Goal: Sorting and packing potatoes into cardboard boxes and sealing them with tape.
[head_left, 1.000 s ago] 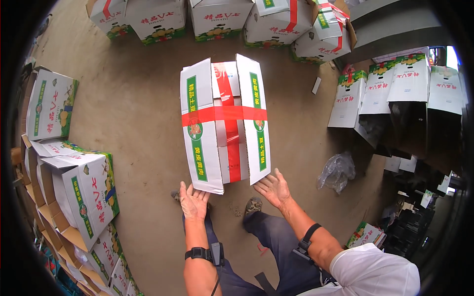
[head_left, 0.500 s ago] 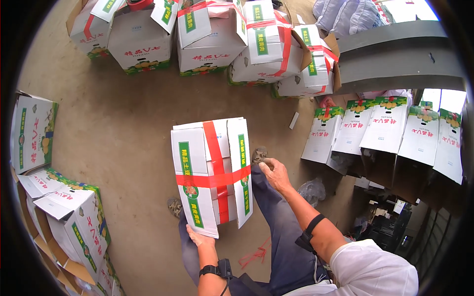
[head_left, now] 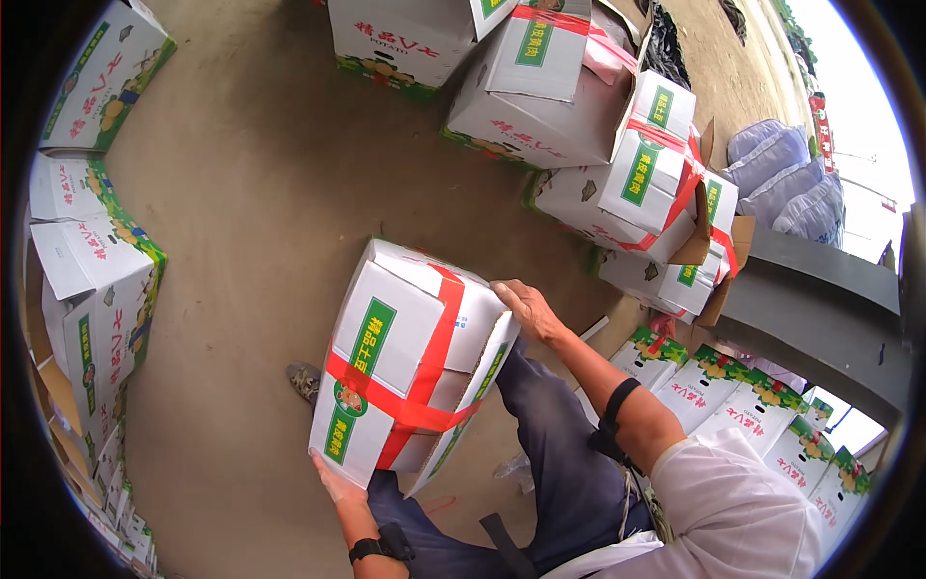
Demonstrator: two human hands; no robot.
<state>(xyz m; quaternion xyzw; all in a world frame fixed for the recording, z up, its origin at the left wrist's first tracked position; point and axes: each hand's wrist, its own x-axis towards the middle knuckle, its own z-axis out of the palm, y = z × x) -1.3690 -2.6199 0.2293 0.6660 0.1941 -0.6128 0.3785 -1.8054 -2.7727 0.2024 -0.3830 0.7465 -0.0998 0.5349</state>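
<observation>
Taped carton point(head_left: 410, 362) slung between both hands, out before the legs point(head_left: 555, 458), long axis running away and slightly right! Right grip point(head_left: 526, 307) pinches the far-right corner; left grip point(head_left: 338, 481) touches the near-left one, fingers hidden, closure impossible to tell.

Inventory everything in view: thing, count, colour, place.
Taped carton: one, white, green, red, centre, tilted
Far cartons: at least four, white-green, top to right
Left cartons: several, white-green, left edge
Right cartons: about five, white-green, lower right
Sacks: several, whitish, upper right
Beam: one, grey, right
Clear plastic: one, transparent, lower centre
Red strip: one, red, lower centre
Floor: one, brown, throughout
Shoe: one, dark, left of carton
Trousers: one pair, blue, lower centre
Shirt: one, white, lower right
Forearms: two, bare, lower edge
Straps: two, black, on forearms
Left grip: one, bare, carton's lower left
Right grip: one, bare, carton's upper right
</observation>
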